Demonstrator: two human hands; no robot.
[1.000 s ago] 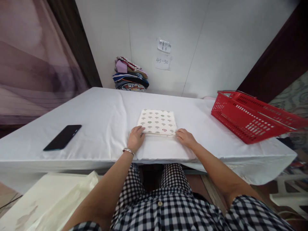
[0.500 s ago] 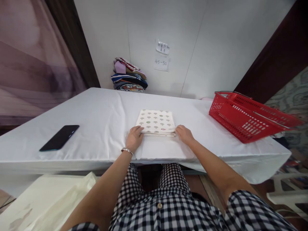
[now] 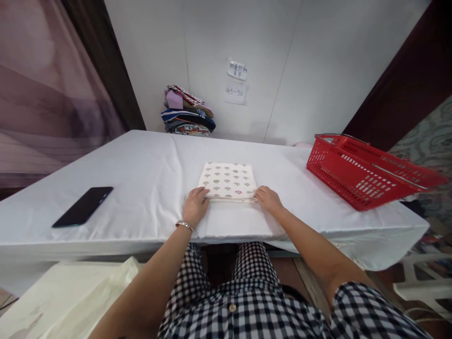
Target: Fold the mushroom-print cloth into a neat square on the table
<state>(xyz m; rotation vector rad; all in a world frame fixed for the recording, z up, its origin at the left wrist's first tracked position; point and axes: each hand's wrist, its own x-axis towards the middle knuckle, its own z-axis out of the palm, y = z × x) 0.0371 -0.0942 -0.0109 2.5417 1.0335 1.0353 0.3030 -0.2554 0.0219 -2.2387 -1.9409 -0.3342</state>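
1. The folded cloth (image 3: 228, 180), white with small printed motifs, lies flat on the white-covered table (image 3: 148, 165), near the front edge and roughly central before the person.
2. The left hand (image 3: 195, 206) rests at the cloth's near left corner, fingers curled onto its edge; whether it pinches the layers or only presses them cannot be told. A bracelet (image 3: 184, 225) sits on that wrist.
3. The right hand (image 3: 269, 199) rests at the near right corner in like manner, knuckles up, fingertips touching the cloth's edge; grip likewise unclear.
4. A dark phone (image 3: 83, 213) lies well apart on the table's left side.
5. A red basket (image 3: 367, 170) stands at the table's right end, tilted.
6. A stack of folded fabrics (image 3: 187, 111) sits at the far edge against the wall, below two paper notes (image 3: 236, 82).
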